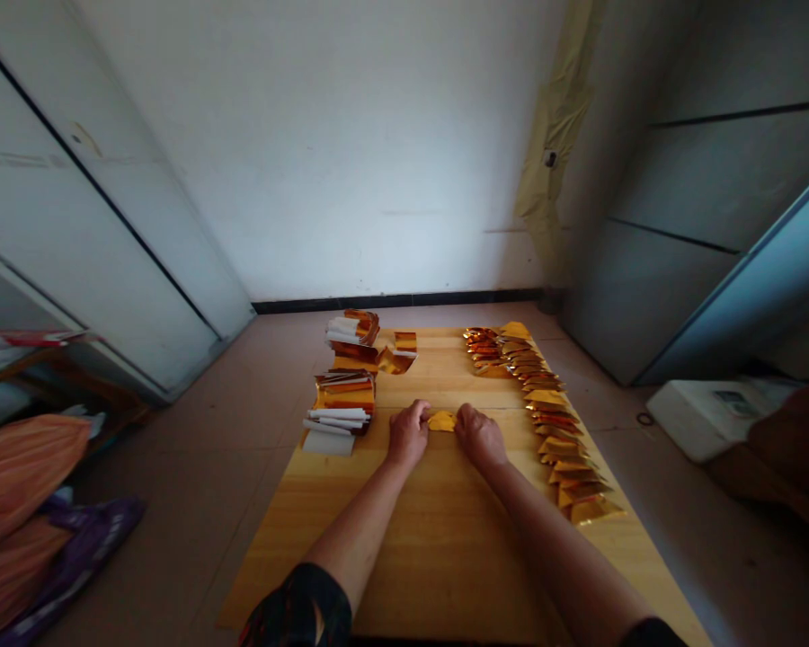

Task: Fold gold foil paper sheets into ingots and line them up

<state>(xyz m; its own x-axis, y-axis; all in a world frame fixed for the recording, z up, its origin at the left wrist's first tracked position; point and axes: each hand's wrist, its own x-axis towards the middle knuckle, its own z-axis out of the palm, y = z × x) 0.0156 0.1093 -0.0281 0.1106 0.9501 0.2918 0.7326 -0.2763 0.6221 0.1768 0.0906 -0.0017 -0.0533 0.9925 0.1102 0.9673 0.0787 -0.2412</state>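
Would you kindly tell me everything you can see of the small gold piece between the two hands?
The gold piece is small and yellow-gold, and looks like folded paper or foil. Its outline is low and wide, with a rather uneven upper edge; finer creases are too small to make out. It sits crosswise at the middle of the wooden table, its ends held in the fingers of the left hand and the right hand. Whether it touches the tabletop is unclear.
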